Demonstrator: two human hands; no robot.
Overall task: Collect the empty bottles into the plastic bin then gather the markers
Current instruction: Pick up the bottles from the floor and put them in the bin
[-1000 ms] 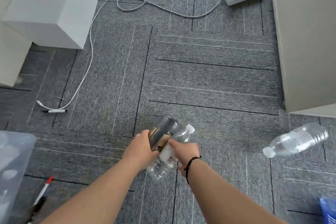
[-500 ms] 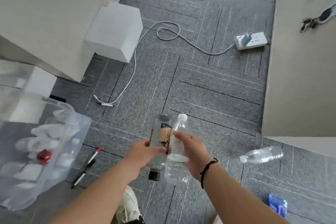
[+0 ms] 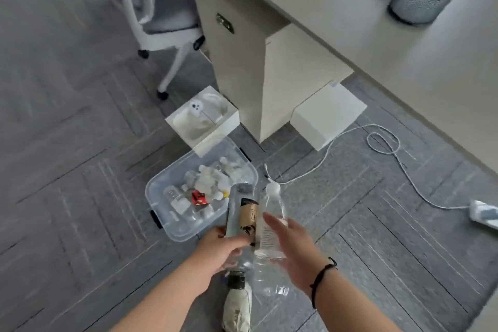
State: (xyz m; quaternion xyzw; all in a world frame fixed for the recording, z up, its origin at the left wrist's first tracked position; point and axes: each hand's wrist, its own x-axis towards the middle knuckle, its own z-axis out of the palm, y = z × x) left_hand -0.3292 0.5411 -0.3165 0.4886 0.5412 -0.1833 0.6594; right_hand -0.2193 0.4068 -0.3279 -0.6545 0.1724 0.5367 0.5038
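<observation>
My left hand [image 3: 221, 250] grips a grey bottle with a tan label [image 3: 240, 210], held cap-down. Beside it my right hand [image 3: 292, 245] supports a clear water bottle with a white cap [image 3: 270, 226]; its fingers are partly spread along the label. Both bottles hover just right of and nearer than the clear plastic bin [image 3: 161, 188], which holds several clear bottles and a red-labelled one [image 3: 199, 197]. No marker shows in this frame.
A white open box [image 3: 229, 118] with cables touches the bin's far side. A beige desk cabinet [image 3: 242, 62], a white box [image 3: 328, 116], a cable [image 3: 390, 148] and a power strip [image 3: 483, 213] lie to the right. An office chair [image 3: 161, 16] stands behind. My shoe [image 3: 237, 307] is below.
The view has swung left, so the bin now lies straight ahead, close to the bottles. Both hands still carry the two bottles. The floor bottle and markers have left the view.
</observation>
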